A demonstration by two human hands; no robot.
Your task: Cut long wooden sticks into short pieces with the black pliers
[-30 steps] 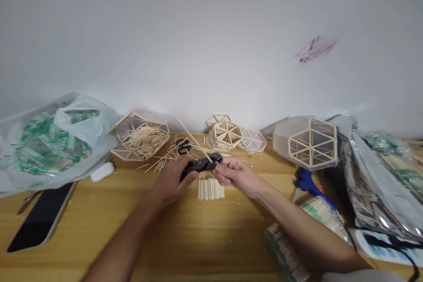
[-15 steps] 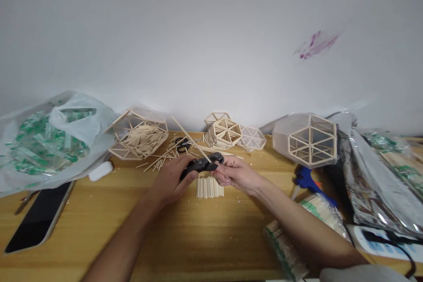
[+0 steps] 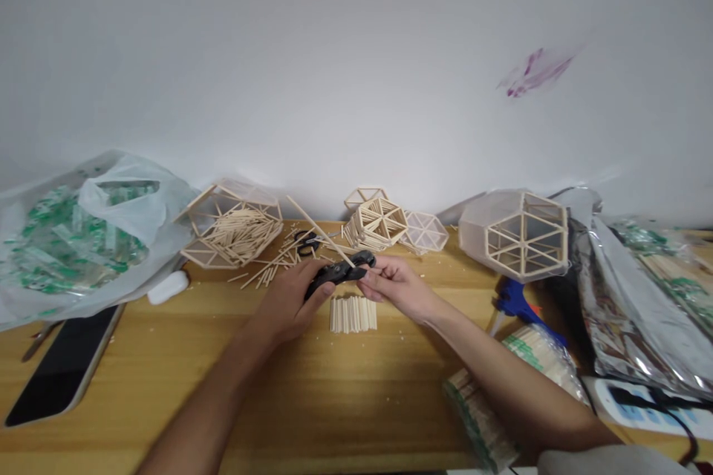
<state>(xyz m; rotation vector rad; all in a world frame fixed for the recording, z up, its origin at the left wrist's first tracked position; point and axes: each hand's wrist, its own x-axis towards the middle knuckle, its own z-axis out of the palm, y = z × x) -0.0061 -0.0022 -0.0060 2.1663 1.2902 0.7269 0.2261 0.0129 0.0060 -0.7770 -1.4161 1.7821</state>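
- Since the earlier frames: the right hand (image 3: 398, 286) sits slightly higher, its fingertips covering less of the short-stick row; the view has shifted a little, and the grips look unchanged.
- Left hand (image 3: 290, 304): grasping the black cutter (image 3: 334, 276), fingers curled over the handles, thumb along the near side. How far the handles are squeezed: cannot tell.
- Right hand: thumb and fingers closed in a pinch at the cutter's head, on the near end of a long wooden stick (image 3: 317, 228); exact contact partly hidden.
- Stick: slants up and leftward from the cutter's jaws, held above the table (image 3: 345, 401).
- Just below the hands: row of short sticks (image 3: 353, 315), side by side.
- Beyond the left hand: scattered sticks (image 3: 271, 265), black-handled scissors (image 3: 306, 243).
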